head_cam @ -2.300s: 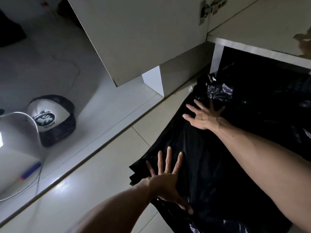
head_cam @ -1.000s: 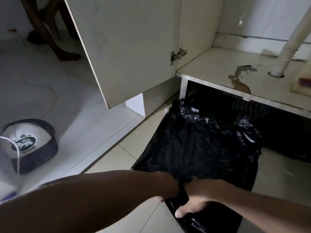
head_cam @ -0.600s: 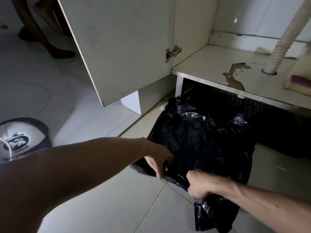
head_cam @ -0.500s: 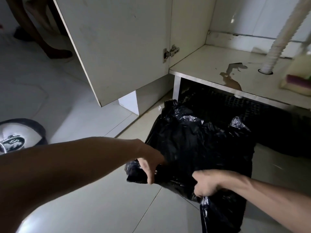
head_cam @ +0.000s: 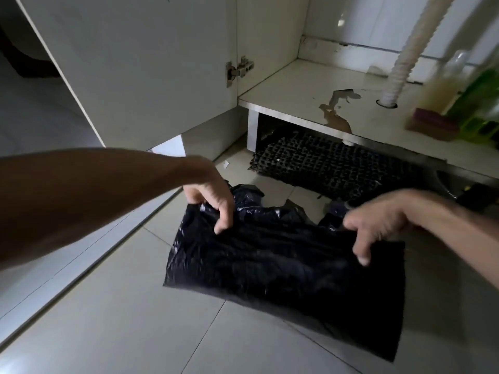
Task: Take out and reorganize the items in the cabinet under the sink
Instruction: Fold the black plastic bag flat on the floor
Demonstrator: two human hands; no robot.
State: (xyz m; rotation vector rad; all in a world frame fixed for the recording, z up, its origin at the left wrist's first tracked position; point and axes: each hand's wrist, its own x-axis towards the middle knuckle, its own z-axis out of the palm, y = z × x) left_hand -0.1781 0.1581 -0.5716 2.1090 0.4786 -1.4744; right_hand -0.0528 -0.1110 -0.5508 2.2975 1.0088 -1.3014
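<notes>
A black plastic bag lies folded into a rough rectangle on the tiled floor in front of the open sink cabinet. My left hand pinches the bag's upper left edge with curled fingers. My right hand grips the upper right edge, thumb over the plastic. The cabinet floor is pale, with a peeled brown patch near its front edge.
The open cabinet door stands at the left. A white drain hose drops through the cabinet floor. A sponge, a yellowish bottle and a green container sit at the right. A black mesh mat lies under the cabinet.
The bag has gone from a bunched heap held up in both hands to a flatter folded rectangle on the floor. Both hands have shifted to its upper edge. The mesh mat is uncovered.
</notes>
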